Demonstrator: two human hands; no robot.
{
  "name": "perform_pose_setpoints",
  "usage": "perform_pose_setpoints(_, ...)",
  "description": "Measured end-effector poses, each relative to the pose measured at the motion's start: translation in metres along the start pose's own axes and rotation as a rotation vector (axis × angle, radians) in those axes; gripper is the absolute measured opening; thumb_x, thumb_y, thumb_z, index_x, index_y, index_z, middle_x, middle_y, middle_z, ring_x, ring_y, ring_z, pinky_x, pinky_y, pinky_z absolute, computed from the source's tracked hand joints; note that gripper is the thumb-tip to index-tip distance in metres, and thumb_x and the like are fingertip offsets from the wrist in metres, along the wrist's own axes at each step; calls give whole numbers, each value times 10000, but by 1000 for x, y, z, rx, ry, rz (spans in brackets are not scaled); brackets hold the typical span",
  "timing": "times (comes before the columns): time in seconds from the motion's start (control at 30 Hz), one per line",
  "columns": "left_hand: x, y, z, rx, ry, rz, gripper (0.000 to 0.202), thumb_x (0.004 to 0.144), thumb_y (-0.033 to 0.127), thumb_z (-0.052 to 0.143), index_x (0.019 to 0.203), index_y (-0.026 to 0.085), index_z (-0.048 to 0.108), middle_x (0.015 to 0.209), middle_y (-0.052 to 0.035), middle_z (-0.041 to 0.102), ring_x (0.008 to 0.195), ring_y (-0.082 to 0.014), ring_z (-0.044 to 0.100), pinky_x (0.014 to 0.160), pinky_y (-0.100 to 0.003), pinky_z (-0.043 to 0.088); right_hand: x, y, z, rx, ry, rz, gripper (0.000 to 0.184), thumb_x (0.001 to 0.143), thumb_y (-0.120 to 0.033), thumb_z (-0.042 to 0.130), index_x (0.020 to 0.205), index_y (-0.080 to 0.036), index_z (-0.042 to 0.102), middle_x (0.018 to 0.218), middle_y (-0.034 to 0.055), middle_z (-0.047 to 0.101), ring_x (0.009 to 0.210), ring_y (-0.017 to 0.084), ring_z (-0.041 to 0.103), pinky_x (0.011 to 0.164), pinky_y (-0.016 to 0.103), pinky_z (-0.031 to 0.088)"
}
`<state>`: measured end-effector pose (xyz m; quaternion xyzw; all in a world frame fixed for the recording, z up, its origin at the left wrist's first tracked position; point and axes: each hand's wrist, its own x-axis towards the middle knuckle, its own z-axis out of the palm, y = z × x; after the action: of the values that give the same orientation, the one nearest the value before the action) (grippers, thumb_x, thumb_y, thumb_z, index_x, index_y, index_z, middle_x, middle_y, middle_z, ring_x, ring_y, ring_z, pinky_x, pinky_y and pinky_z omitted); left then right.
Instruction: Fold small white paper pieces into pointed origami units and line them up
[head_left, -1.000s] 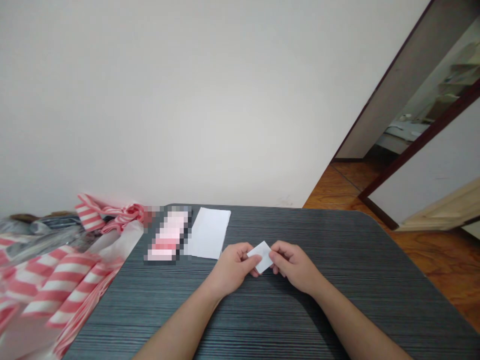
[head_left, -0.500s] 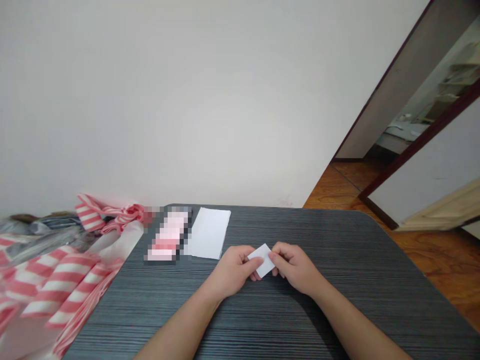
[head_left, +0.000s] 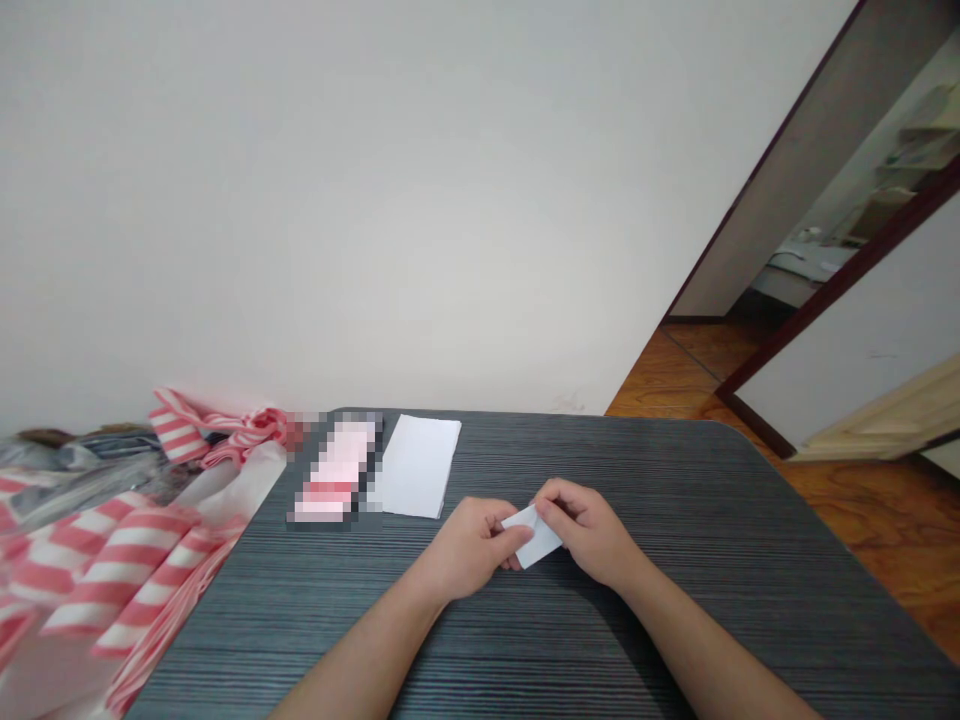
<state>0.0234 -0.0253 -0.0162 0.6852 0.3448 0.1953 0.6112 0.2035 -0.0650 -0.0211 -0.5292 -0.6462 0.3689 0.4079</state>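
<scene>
"White paper, small and straight-edged: where do you have it?"

"You have the piece of paper between your two hands, over the dark worktop, nearer to you than the white sheets lying flat at the back left. Your left hand is closed on its left side, thumb across the face; your right hand pinches the upper right edge."

"How will it handle for you?"

"Light, I'd judge, so you need hardly any force. It looks folded, probably in layers, so expect it to be stiffer than a single sheet, springy at a crease and easy to dent or tear at a corner. Dry paper shouldn't slip much, though layers may slide over each other."

"Where should you take hold?"

"By the edges, thumbs laid flat near the margin so you spread the pressure. A hard squeeze in the middle could crumple it. You can't tell from here how your hidden fingers sit underneath."
</scene>
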Motion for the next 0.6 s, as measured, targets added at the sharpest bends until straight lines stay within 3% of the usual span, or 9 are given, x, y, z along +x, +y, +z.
perform_pose_setpoints(0.27,-1,0,0,-19,-4,3,254,810,323,502,676,127,593,575,-19,611,543,-130,569,517,-212,417,1,0,1,-3,34,20,197,863,-233,487,695,-161,561,650,-9,538,611,120,491,575,225,383)
perform_pose_setpoints(0.4,1,2,0,-85,41,1,256,825,338,488,731,124,592,596,-32,627,538,-125,564,535,-222,435,-1,2,0,27,1,71,203,881,-274,462,747,-164,568,640,-9,552,587,118,505,559,223,386)
perform_pose_setpoints(0.6,1,4,-2,-117,50,0,286,829,366,496,745,113,601,627,-56,644,546,-130,575,544,-234,451,-2,3,-3,-34,-17,126,240,885,-284,455,682,-172,517,536,-33,513,503,105,473,523,218,372)
